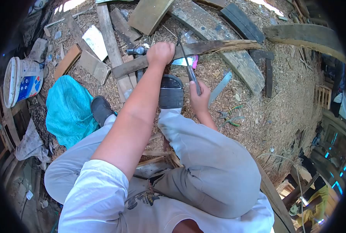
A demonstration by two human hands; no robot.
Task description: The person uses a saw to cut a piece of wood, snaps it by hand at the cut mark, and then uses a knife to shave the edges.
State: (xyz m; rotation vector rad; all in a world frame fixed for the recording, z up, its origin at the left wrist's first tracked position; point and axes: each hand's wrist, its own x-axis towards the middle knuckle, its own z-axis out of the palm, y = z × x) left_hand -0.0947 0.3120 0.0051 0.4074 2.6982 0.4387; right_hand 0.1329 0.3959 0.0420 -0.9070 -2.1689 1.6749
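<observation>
Ground strewn with wood chips spreads around a person bent low with knees apart, a heavy grey plank lying between one and two o'clock. A turquoise sack slumps at nine, a white bucket beyond it, between nine and ten.

At twelve o'clock, a long wooden strip lies crosswise, its splintered end reaching over the plank. Just below the strip, also at twelve, is a dark shoe. The right hand is closed around the handle of a narrow-bladed tool, which crosses the strip just beside the left hand, itself clasped firmly over the wood. A hammer lies at eleven, green-handled pliers at three.

The step in hand appears to be working the strip with the blade; the next move seems to call for a firm left hold and a controlled stroke, clear of fingers and shoe.

The blade shows nearly edge-on, so its type, and whether it bites, cannot be told. The left fingertips are out of sight. A pink-edged object is partly covered; a yellow shape at four o'clock stays unclear near the dark border.
</observation>
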